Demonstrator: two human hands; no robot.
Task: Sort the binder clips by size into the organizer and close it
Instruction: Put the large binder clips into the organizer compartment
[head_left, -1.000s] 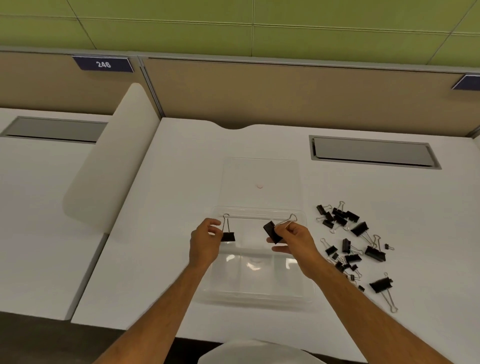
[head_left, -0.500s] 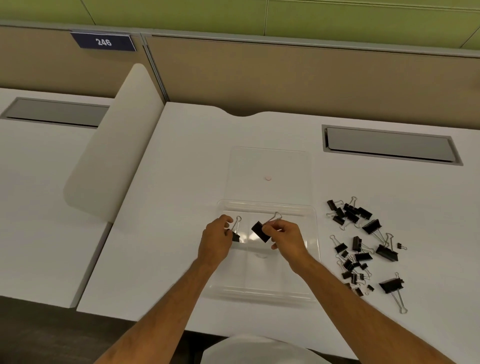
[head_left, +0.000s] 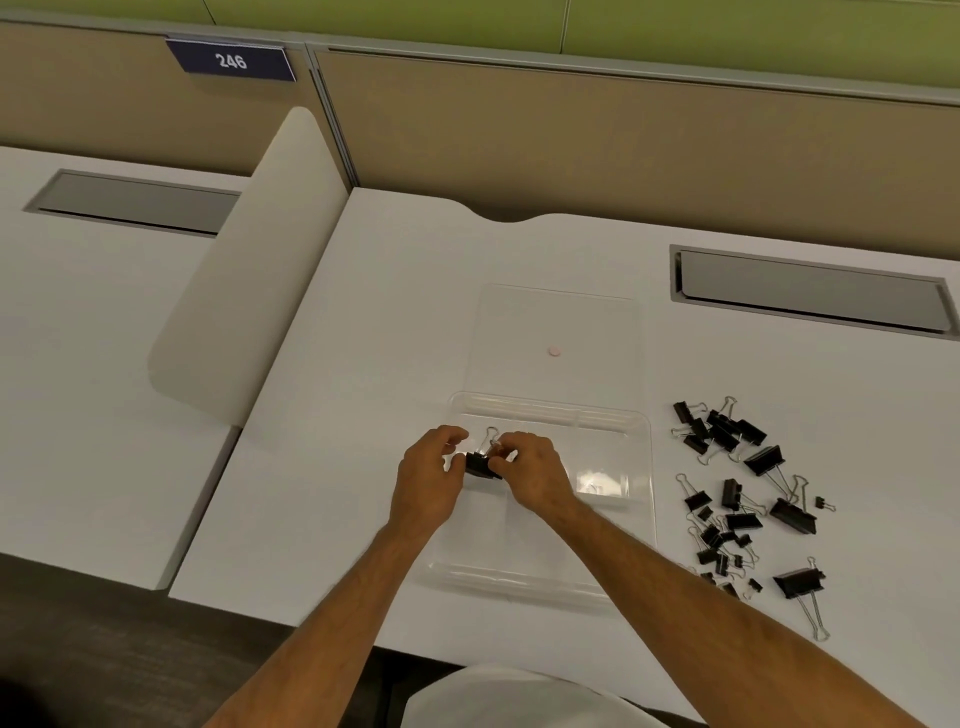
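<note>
Both hands meet over the far-left compartment of the clear plastic organizer box (head_left: 613, 525), the left hand (head_left: 428, 483) and right hand (head_left: 535, 473) each with fingers curled onto a black metal binder clip (head_left: 480, 464) held between them, its wire handles pointing up. Whether a second clip sits in the pinch cannot be told. Well to the right of the grip, a loose pile of black binder clips (head_left: 737, 493) lies on the white desk (head_left: 363, 415), and the box's flat transparent lid (head_left: 556, 322) lies open just beyond the hands.

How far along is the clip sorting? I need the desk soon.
Barely begun. The organizer lies open, its lid flat behind it, and no sorted clips show in its compartments. Both hands, left and right, meet over its far-left part around a clip. The pile on the right remains unsorted; closing comes last.
</note>
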